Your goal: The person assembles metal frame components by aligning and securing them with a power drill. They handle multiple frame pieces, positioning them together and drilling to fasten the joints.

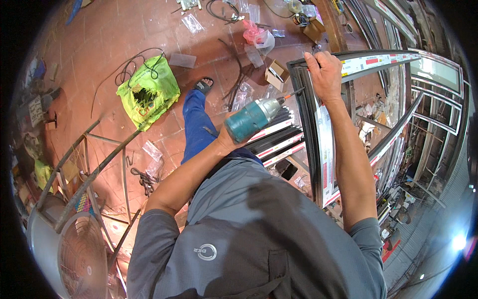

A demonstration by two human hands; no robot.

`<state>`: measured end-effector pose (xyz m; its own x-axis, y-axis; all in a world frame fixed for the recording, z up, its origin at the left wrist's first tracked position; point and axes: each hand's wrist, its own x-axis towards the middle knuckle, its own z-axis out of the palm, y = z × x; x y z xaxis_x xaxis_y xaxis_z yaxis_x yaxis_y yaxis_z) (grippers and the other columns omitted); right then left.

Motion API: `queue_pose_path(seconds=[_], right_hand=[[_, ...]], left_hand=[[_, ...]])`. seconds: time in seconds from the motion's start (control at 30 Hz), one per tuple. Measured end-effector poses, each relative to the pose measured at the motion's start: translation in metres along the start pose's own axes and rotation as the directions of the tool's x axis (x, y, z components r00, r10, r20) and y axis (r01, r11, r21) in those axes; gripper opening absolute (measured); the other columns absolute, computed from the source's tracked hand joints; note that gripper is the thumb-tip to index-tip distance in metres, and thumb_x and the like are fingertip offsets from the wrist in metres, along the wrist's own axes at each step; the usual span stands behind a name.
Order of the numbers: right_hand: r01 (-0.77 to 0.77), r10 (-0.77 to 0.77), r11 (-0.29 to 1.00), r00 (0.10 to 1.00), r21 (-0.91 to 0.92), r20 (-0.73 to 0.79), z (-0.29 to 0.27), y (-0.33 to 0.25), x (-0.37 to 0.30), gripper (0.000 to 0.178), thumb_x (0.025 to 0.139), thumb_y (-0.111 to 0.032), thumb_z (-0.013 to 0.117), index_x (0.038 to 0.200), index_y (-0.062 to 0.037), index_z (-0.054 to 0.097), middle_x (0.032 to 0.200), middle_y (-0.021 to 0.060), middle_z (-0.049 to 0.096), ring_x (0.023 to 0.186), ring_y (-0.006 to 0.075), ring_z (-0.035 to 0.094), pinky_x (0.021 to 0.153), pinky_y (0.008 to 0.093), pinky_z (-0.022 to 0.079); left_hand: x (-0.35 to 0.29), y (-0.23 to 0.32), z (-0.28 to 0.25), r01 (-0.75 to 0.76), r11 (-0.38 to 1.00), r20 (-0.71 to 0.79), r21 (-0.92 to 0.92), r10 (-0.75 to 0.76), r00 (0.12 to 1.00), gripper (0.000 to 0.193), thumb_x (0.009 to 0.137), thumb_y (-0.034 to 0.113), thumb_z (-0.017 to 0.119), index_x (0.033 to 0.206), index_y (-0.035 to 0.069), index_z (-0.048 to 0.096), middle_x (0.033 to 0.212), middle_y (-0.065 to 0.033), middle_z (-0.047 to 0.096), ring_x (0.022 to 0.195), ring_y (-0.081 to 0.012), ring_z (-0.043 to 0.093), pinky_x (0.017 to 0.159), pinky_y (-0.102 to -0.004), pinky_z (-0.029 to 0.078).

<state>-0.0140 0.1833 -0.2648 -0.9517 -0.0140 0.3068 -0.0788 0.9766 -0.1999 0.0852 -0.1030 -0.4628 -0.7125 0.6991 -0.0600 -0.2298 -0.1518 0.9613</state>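
My left hand (228, 138) is wrapped round a teal cordless drill (250, 119) with a grey chuck. Its thin bit points right, at the dark side of a window or door frame (305, 114); whether the tip touches the metal I cannot tell. At the frame's upper corner, my right hand (324, 74) grips the bar with its fingers folded over the edge. White printed protective film covers the frame's inner faces. Most of the drill's handle is hidden behind its body and my hand.
Dark film-striped profiles (279, 139) lie beneath the frame. A yellow-green sack (148, 93) and a small open carton (277, 74) sit on the tiled floor among scraps and cables. A grey fan (82, 254) stands lower left, near metal tubing. More frames (438, 74) lean at right.
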Motion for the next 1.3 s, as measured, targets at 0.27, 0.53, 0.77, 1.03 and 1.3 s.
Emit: queue_pose_path(seconds=[0.27,0.53,0.77,1.03,1.3], right_hand=[[-0.117,0.109,0.988,0.991,0.1,0.079,-0.006,0.013,-0.002,0.034,0.099,-0.033,0.071,0.081,-0.0047,0.067,0.084,0.0134,0.067,0.081,0.0375,0.063,0.076,0.0476,0.045],[-0.067,0.237,0.789,0.951,0.611,-0.201,-0.207,-0.03,0.042,0.039,0.111,-0.036,0.053,0.124,-0.004,0.072,0.125,0.0108,0.071,0.125,0.0204,0.063,0.115,0.0387,0.043],[0.082,-0.001,0.945,0.969,0.317,-0.248,-0.348,-0.113,-0.034,0.038,0.108,-0.034,0.057,0.127,-0.004,0.069,0.127,0.0117,0.07,0.126,0.0217,0.062,0.116,0.0394,0.042],[-0.09,0.145,0.964,0.967,0.25,-0.211,-0.344,-0.109,-0.078,0.039,0.105,-0.032,0.061,0.132,-0.004,0.065,0.13,0.0128,0.069,0.128,0.0231,0.061,0.116,0.0402,0.042],[-0.177,0.23,0.954,0.949,0.24,-0.217,-0.35,-0.114,-0.104,0.043,0.102,-0.03,0.065,0.136,-0.004,0.062,0.133,0.0139,0.067,0.13,0.0245,0.06,0.116,0.0409,0.042]], left_hand=[[-0.014,0.053,0.009,-0.089,0.989,-0.014,0.119,0.091,0.996,0.031,0.1,0.012,0.073,0.131,0.01,0.071,0.123,-0.0096,0.074,0.115,-0.026,0.07,0.097,-0.0416,0.055],[-0.072,0.06,-0.043,0.229,0.973,-0.308,-0.016,-0.222,0.925,0.038,0.105,0.015,0.065,0.139,-0.001,0.06,0.094,-0.0075,0.067,0.09,-0.0174,0.065,0.085,-0.0348,0.054],[-0.055,0.117,-0.05,0.11,0.96,-0.466,-0.256,-0.223,0.856,0.037,0.105,0.027,0.067,0.133,0.004,0.068,0.079,-0.0019,0.062,0.075,-0.0141,0.058,0.077,-0.0307,0.046],[-0.036,0.14,-0.033,0.101,0.994,-0.352,0.03,-0.084,0.932,0.037,0.106,0.026,0.065,0.131,-0.002,0.068,0.076,-0.0041,0.062,0.077,-0.0151,0.06,0.078,-0.0303,0.046],[-0.057,0.157,-0.037,0.13,0.988,-0.272,0.079,-0.104,0.957,0.042,0.104,0.031,0.071,0.134,0.002,0.066,0.083,-0.0036,0.066,0.078,-0.0151,0.063,0.079,-0.0324,0.05]])
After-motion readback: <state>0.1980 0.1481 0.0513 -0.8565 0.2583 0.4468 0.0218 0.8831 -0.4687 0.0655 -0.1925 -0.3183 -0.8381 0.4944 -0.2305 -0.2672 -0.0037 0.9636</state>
